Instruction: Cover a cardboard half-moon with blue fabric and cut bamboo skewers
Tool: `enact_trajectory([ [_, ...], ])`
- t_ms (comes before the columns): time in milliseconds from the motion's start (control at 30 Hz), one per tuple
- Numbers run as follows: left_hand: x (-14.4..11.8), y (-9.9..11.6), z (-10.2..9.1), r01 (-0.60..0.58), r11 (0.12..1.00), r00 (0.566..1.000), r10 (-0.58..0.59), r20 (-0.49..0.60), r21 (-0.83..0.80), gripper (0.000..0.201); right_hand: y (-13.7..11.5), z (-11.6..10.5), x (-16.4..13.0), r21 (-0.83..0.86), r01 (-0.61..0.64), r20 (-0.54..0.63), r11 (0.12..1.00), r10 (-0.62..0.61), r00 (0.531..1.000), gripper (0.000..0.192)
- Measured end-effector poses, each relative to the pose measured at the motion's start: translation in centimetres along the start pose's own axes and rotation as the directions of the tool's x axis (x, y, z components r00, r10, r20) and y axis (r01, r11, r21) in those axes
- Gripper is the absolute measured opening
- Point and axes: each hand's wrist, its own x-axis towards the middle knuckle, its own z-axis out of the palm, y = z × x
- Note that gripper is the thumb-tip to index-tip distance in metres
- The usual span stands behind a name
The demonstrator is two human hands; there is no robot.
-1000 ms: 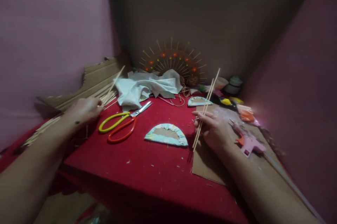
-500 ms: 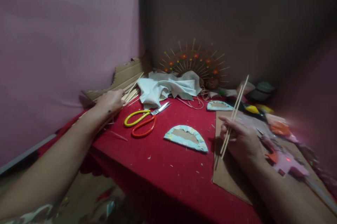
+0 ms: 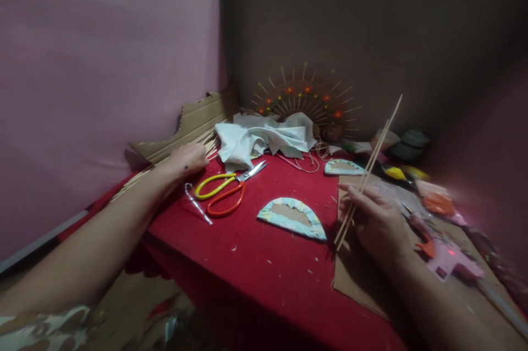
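Head view, items as I see them.

1. My right hand [image 3: 377,221], near the bench's right side: closed around a few thin sticks [image 3: 368,166], which slant up and away toward the back right; their lower ends sit over the near edge of a cardboard sheet [image 3: 358,279].
2. My left hand [image 3: 190,157], at the far left edge of the bench [image 3: 264,268]: curled onto a pile of loose sticks [image 3: 208,144] lying against a torn cardboard piece [image 3: 193,122]. I cannot tell whether it has any of them pinched.
3. Scissors [image 3: 226,188], yellow and orange handles, lying flat just right of my left hand, blades pointing to the back.
4. Half-round card piece [image 3: 292,217] with pale blue edging, mid-bench, between the two hands.
5. Second, smaller half-round piece [image 3: 343,166], farther back.
6. White cloth [image 3: 264,139], crumpled, at the back edge.
7. Fan-shaped piece [image 3: 305,98] with sticks radiating out, standing behind the cloth.
8. Pink glue gun [image 3: 447,257], on the cardboard sheet, just right of my right hand.
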Motion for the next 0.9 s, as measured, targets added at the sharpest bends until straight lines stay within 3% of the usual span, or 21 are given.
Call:
enact_trajectory([
  [167, -0.8, -1.3, -1.9, -0.013, 1.0, 1.0, 0.012, 0.029, 0.006, 0.017, 0.5, -0.2, 0.0, -0.016, 0.072, 0.091, 0.997, -0.07, 0.993, 0.025],
  [300, -0.9, -1.8, -2.4, 0.021, 0.998, 0.998, -0.018, 0.052, -0.062, 0.018, 0.8, -0.3, -0.2, -0.049, 0.116, 0.134, 0.992, -0.109, 0.985, 0.023],
  [467, -1.8, -2.5, -2.2, 0.065, 0.965, 0.995, -0.044, 0.085, -0.254, 0.021, 0.6, -0.4, -0.5, -0.137, 0.215, 0.179, 0.967, -0.19, 0.965, 0.019],
  [600, -3.0, -3.2, -2.4, 0.096, 0.894, 0.993, -0.058, 0.1, -0.438, 0.017, 0.6, -0.4, -0.4, -0.151, 0.216, 0.183, 0.965, -0.188, 0.965, 0.02],
  [733, -3.6, -3.3, -2.8, 0.123, 0.842, 0.992, -0.101, 0.07, -0.525, 0.009, 0.7, -0.4, -0.2, -0.163, 0.229, 0.189, 0.96, -0.198, 0.962, 0.019],
  [833, -4.3, -2.4, -3.4, 0.097, 0.796, 0.995, -0.089, 0.042, -0.597, 0.034, 0.5, -0.3, -0.2, -0.161, 0.256, 0.207, 0.953, -0.221, 0.953, 0.018],
  [900, -4.9, -1.4, -3.8, 0.068, 0.735, 0.997, -0.069, 0.025, -0.675, 0.041, 0.3, -0.2, -0.4, -0.155, 0.265, 0.218, 0.952, -0.229, 0.949, 0.017],
])
